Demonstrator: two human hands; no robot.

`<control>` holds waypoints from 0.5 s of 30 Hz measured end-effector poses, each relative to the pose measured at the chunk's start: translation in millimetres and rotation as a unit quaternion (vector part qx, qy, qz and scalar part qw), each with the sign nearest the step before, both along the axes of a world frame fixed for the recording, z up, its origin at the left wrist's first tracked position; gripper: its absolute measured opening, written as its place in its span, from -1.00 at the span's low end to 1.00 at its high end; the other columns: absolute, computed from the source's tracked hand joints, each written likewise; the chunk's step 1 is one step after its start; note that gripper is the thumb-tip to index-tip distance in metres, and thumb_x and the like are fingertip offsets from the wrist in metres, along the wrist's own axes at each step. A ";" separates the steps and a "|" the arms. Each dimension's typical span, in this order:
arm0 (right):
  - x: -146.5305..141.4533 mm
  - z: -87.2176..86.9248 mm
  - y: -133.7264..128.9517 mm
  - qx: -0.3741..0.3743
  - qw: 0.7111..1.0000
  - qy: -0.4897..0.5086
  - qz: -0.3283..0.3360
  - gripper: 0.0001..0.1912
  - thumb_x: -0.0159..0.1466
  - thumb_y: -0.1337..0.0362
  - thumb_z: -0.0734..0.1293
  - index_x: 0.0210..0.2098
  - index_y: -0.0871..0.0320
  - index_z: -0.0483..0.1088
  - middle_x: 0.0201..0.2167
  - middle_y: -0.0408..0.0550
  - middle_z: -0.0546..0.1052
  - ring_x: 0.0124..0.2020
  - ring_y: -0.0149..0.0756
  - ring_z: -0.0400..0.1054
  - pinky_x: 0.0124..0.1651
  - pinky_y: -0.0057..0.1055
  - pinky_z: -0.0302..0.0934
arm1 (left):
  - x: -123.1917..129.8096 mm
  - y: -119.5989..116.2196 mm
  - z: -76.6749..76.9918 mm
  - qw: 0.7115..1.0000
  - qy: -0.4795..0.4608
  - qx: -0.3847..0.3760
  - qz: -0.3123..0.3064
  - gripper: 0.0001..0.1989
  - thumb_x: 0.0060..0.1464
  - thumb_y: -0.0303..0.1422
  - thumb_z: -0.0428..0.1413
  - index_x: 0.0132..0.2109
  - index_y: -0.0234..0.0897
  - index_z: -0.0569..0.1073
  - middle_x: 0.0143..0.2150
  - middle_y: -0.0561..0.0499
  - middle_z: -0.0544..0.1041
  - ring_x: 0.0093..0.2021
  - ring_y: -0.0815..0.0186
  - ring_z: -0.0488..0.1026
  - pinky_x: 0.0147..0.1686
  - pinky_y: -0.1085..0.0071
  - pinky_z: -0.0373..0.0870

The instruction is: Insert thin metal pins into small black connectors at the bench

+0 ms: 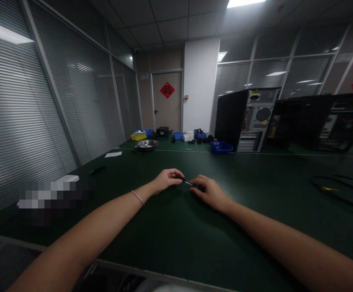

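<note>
Fingers of the right hand (209, 192) close around one black-handled tool (200, 187); its thin shaft appears to meet one small black part (180, 178) pinched in the left hand (167, 180). Whether anything is fastened or loose, I cannot tell. Beyond the left hand sits one metal bowl (146, 145).

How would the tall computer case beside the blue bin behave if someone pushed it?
The computer case would probably stay stiff, since its panels look flat and rigid. It is likely heavy, given its bulk and the fan grille hinting at parts inside. Standing upright and rather narrow, it might tip if pushed high up.
</note>
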State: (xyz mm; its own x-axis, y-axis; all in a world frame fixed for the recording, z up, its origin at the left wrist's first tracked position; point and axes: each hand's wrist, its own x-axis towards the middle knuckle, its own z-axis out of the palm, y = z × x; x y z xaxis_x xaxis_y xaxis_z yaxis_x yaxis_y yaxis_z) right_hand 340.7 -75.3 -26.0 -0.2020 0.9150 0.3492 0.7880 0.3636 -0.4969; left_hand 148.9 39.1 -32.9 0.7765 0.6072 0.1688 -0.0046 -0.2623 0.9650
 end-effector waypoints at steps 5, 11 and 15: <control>0.0 0.9 -0.1 -0.004 1.000 0.005 -0.005 -0.73 0.19 0.23 0.23 -0.13 0.08 0.40 -0.20 -0.06 0.40 -0.26 -0.31 0.30 -0.22 -0.38 0.20 | -0.3 -1.7 1.7 1.000 -0.001 0.006 -0.006 -0.66 -0.09 -0.38 0.16 -0.10 -0.34 0.42 -0.17 -0.08 0.45 -0.26 0.36 0.38 -0.25 0.41 0.27; -1.1 3.5 -1.3 -0.002 1.000 0.007 -0.007 -0.73 0.19 0.25 0.23 -0.12 0.08 0.40 -0.20 -0.05 0.40 -0.25 -0.30 0.30 -0.21 -0.38 0.19 | 0.5 -5.1 5.9 0.999 0.032 0.004 -0.016 -0.65 -0.05 -0.34 0.14 -0.07 -0.32 0.42 -0.18 -0.08 0.47 -0.22 0.33 0.38 -0.19 0.38 0.27; -1.4 5.5 -2.9 -0.004 1.000 0.008 -0.005 -0.73 0.20 0.23 0.22 -0.12 0.09 0.40 -0.20 -0.05 0.40 -0.26 -0.30 0.30 -0.22 -0.38 0.19 | 0.4 -5.2 6.5 0.999 0.037 0.028 -0.018 -0.68 -0.03 -0.34 0.12 -0.08 -0.30 0.43 -0.14 -0.07 0.46 -0.15 0.30 0.37 -0.12 0.35 0.25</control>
